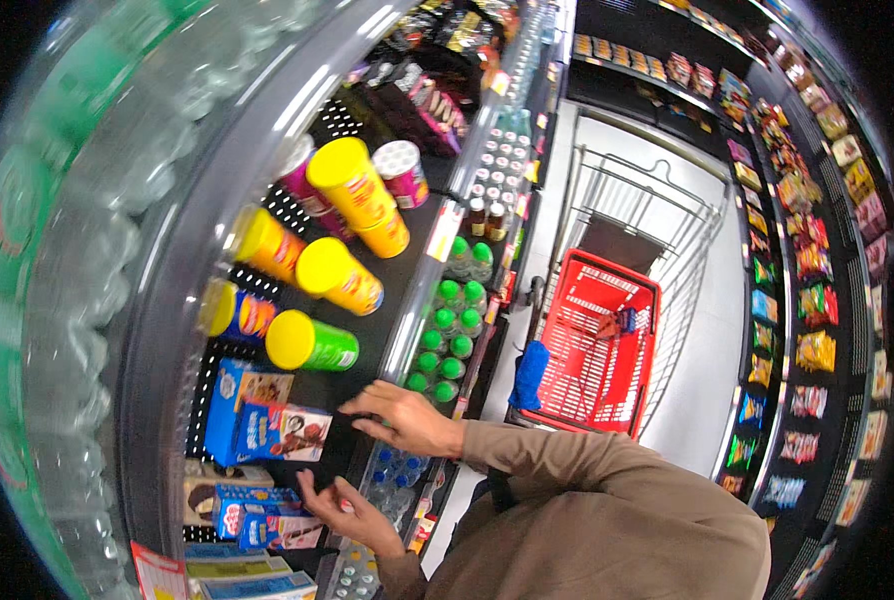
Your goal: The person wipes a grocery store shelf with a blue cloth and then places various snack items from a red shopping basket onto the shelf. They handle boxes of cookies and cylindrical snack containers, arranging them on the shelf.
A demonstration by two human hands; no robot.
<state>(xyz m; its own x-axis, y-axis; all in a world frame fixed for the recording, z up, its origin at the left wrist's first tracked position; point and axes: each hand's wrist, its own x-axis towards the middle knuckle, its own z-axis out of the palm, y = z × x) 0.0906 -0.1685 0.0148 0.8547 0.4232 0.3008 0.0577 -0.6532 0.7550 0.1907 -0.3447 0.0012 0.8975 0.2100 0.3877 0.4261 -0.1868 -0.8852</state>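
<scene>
My right hand (409, 417) reaches over the front of a black shelf (364, 337), thumb and fingers apart and nothing between them. Just left of its fingertips, a blue snack box (285, 431) with a chocolate picture lies in front of a larger blue box (224, 409). Lower down, my left hand (357, 514) is turned partly palm up, fingers spread and holding nothing. Its fingertips are close to a smaller blue box (278, 530); whether they touch it I cannot tell.
Yellow-lidded snack canisters (338, 274) stand further along the shelf. Green-capped bottles (447, 341) fill a lower shelf. Behind the right arm stands a wire shopping cart (687, 247) with a red basket (582, 337) and a blue cloth-like item (531, 375). Snack shelves (811, 337) line the far side.
</scene>
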